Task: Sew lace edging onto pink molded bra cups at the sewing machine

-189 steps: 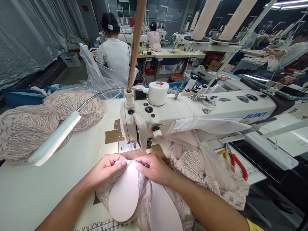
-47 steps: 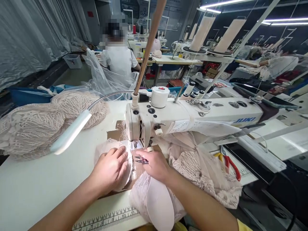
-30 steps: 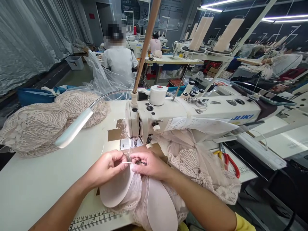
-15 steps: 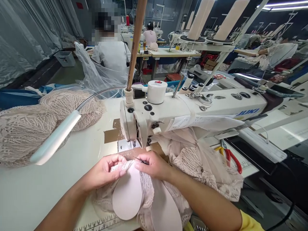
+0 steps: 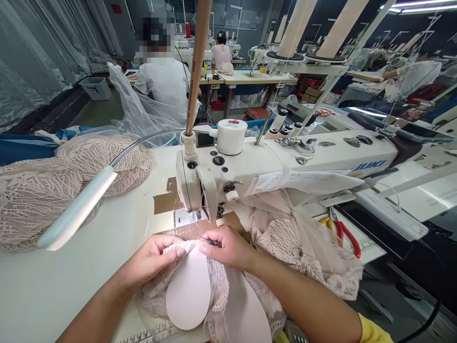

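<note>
Beige lace fabric with a smooth teardrop-shaped pad lies in front of the sewing machine. My left hand pinches the scalloped lace edge between thumb and fingers. Close beside it, my right hand is closed on the same edge, at the pad's narrow top. A slim dark pointed tool, perhaps thread snips, is also tucked in my right hand, with its tip toward the needle area. A second pad hangs lower right. Both hands are just in front of the presser foot.
Bundled lace lies at the left, behind a lit lamp on a bendable neck. More lace spreads at the right, near red-handled pliers. A printed ruler runs along the front edge. Co-workers sit beyond.
My left hand's fingers have shifted slightly along the lace edge, and its thumb lies flatter on it. My right hand stays nearly in place. The view has moved a little.
</note>
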The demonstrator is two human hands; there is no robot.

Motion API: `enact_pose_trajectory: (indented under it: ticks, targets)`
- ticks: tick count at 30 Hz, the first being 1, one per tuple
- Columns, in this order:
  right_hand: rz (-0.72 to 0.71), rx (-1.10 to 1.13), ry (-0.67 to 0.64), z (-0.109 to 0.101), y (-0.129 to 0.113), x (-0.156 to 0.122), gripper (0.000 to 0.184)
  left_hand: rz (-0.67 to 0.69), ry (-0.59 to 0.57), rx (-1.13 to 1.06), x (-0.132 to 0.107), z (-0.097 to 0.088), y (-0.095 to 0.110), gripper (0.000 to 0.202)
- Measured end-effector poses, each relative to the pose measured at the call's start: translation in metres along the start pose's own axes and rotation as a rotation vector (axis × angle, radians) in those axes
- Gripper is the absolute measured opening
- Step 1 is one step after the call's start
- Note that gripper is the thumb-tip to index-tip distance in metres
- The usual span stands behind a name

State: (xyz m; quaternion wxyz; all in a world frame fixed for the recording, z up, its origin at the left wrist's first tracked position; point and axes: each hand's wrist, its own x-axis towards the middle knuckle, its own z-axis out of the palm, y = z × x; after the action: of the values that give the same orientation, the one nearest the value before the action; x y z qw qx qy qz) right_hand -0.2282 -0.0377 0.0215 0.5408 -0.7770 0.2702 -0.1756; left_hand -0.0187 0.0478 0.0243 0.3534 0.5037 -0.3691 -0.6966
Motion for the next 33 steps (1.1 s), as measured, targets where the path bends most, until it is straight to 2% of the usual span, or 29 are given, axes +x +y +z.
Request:
enact_pose_trajectory:
  ticks: [16,22,27,33]
  targets:
    - [-0.014,0.032,0.023,-0.0012,-0.0051,-0.0004,0.024,0.027,0.006,0.067,-0.0015,-0.0010,-0.0007,0.032]
    - [-0.012,0.011,0.024,-0.0006,-0.0029,-0.0007,0.018,0.027,-0.005,0.088,-0.0007,-0.0002,0.0020,0.030]
    - [-0.059,-0.022,0.032,-0.0006,-0.0044,-0.0002,0.024,0.048,0.007,0.142,-0.0005,0.0021,0.0045,0.029]
    - [-0.007,-0.079,0.070,0.0013,-0.0049,-0.0017,0.010,0.013,0.060,0.086,-0.0025,0.0028,0.0029,0.032]
